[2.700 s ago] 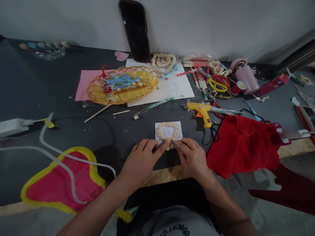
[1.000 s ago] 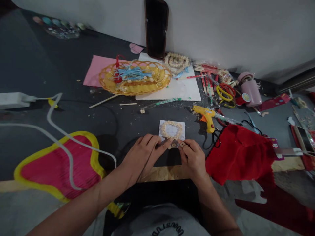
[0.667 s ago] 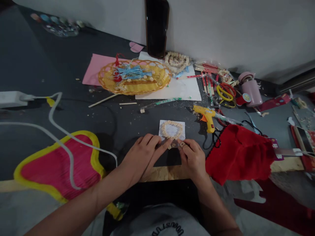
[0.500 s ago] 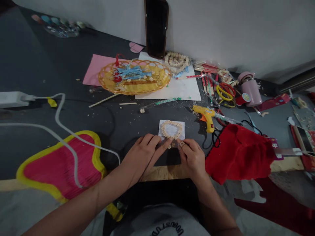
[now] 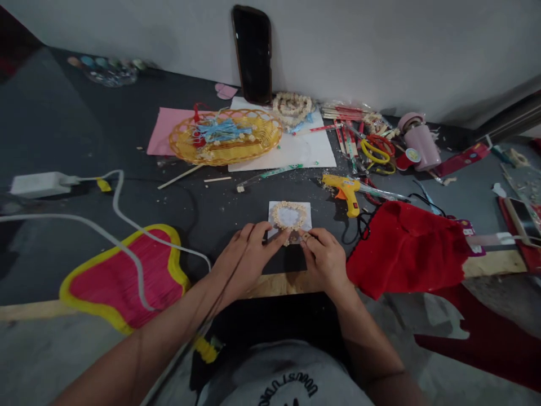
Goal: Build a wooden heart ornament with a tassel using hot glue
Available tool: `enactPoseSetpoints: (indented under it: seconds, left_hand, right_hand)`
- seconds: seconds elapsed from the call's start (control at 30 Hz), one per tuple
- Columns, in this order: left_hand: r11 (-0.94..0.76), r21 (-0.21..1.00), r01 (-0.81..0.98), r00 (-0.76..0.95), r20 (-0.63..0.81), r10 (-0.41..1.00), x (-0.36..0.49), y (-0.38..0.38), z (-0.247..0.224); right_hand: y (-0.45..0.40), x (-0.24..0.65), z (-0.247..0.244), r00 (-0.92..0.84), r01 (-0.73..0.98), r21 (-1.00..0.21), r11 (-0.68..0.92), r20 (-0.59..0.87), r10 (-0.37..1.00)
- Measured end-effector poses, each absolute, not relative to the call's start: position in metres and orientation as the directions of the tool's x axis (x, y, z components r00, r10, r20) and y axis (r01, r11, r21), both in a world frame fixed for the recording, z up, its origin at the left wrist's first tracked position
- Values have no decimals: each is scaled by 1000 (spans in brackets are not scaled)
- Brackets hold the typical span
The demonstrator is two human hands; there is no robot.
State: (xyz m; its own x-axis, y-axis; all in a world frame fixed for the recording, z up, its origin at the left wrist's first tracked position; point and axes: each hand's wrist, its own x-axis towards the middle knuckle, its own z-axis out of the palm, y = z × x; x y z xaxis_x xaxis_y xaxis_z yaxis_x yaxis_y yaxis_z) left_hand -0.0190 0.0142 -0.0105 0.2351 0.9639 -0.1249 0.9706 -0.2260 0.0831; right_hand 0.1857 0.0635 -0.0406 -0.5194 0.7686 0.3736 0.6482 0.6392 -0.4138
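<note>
On a white square of paper (image 5: pixel 290 205) lies a ring of small beige pieces (image 5: pixel 276 214), close to the table's front edge. My left hand (image 5: pixel 247 254) comes in from the left, fingers apart, with its thumb reaching to the ring's lower edge. From the right, my right hand (image 5: pixel 327 256) meets the lower right of the ring, its fingers curled and pinched together. What lies in that pinch is too small and covered to make out. A few small pieces show just under the ring, between the hands.
A yellow glue gun (image 5: pixel 349 194) lies right of the paper, near red cloth (image 5: pixel 409 251). Behind are a wicker basket (image 5: pixel 264 152), yellow-handled scissors (image 5: pixel 375 155) and a phone (image 5: pixel 253 56) against the wall. A white cable (image 5: pixel 137 265) crosses a pink-and-yellow piece (image 5: pixel 122 276) at left.
The view has shifted a little, so most things sit slightly further left or lower. Both hands stay at the ring's lower edge; the left hand's fingers look a bit more spread.
</note>
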Motion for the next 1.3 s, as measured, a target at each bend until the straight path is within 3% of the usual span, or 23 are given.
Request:
enactPoseSetpoints:
  seconds: [0.13,0.63,0.8,1.3]
  left_hand:
    - [-195,94,976,202,-77,976,-18,12,-16]
    - [-218,27,976,220,-154,963,-17,16,-14]
    - [-228,52,972,232,-91,968,-21,19,-22]
    - [-211,-7,977,209,-124,970,-11,19,-14]
  right_hand:
    - [64,187,-43,-534,653,-410,637,347,771]
    - [66,186,-35,-552,723,-386,573,175,815]
    - [65,186,-30,-558,726,-378,574,164,814]
    - [64,186,-32,-519,740,-384,553,197,832]
